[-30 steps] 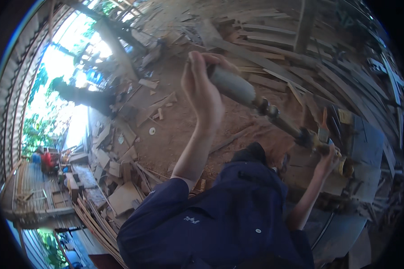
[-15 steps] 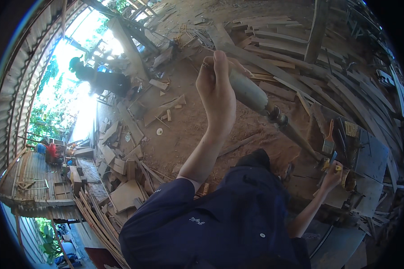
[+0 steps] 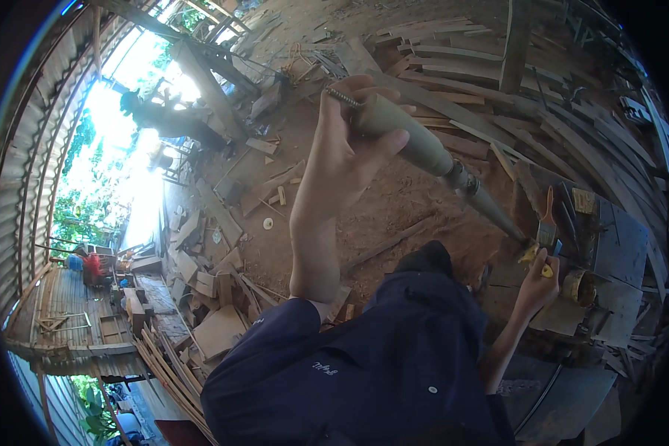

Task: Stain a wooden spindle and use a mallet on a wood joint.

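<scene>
A turned wooden leg (image 3: pixel 416 145), tapered and with carved rings, slants from the middle down to the right. My left hand (image 3: pixel 338 160) holds its thick end, thumb on the near side and fingers behind. A threaded metal screw (image 3: pixel 342 97) sticks out of that end. Close to the leg's thin end, my right hand (image 3: pixel 535 286) is closed on a small tool with a pale blade (image 3: pixel 558 247) and yellow parts; its exact kind is unclear. Beside it lies a paintbrush (image 3: pixel 547 223) with an orange handle. A round tin (image 3: pixel 578 288) with yellowish stains stands right of this hand.
Long wooden boards (image 3: pixel 461 70) are heaped at the far right. Offcuts (image 3: pixel 215 286) litter the dirt floor (image 3: pixel 379 215) on the left. A wooden post (image 3: pixel 514 48) rises at the back. At far left, a corrugated surface (image 3: pixel 67 305) holds loose items.
My left hand has turned and opened its grip around the thick end, and the screw now shows. The leg has rolled and shifted slightly left. My right hand moved slightly left and up.
</scene>
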Demonstrator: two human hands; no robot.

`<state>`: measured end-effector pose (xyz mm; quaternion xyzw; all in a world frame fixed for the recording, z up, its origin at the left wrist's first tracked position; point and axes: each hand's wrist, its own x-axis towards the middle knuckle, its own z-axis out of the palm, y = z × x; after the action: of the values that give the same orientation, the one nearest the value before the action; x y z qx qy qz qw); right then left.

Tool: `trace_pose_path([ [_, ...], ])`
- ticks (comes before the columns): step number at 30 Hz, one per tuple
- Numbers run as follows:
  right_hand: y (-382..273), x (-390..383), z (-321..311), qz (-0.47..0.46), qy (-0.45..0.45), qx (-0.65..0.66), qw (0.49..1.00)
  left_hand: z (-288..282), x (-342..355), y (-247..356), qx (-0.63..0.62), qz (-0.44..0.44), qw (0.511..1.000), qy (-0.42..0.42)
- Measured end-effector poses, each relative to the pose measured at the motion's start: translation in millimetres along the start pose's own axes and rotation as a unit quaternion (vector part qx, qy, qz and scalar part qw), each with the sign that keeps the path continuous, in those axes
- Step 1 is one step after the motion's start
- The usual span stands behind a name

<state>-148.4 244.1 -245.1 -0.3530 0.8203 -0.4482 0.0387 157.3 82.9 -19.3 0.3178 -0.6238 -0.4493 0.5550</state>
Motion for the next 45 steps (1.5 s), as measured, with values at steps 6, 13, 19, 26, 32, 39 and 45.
trace_pose_path([
  [6,-79,-6,-27,-0.024,-0.018,0.185,0.982,-4,8,-9,0.112,-0.041,0.992,0.039],
  [13,-110,-2,-23,-0.012,-0.037,0.375,0.926,-1,10,-13,0.202,-0.023,0.971,0.129],
  [19,-43,18,1,0.134,-0.061,0.490,0.860,-4,11,-8,0.254,-0.078,0.954,0.140],
  [26,112,35,8,0.214,-0.010,0.444,0.870,-22,8,-4,0.221,-0.065,0.973,0.001],
  [32,217,53,22,0.090,-0.004,0.104,0.991,-28,2,4,0.161,-0.094,0.977,-0.101],
  [39,33,2,34,0.041,-0.074,0.161,0.983,-47,-2,-14,0.281,-0.059,0.958,-0.023],
  [45,-99,-52,5,-0.212,-0.094,0.387,0.892,-24,-5,-13,0.233,-0.068,0.968,0.054],
])
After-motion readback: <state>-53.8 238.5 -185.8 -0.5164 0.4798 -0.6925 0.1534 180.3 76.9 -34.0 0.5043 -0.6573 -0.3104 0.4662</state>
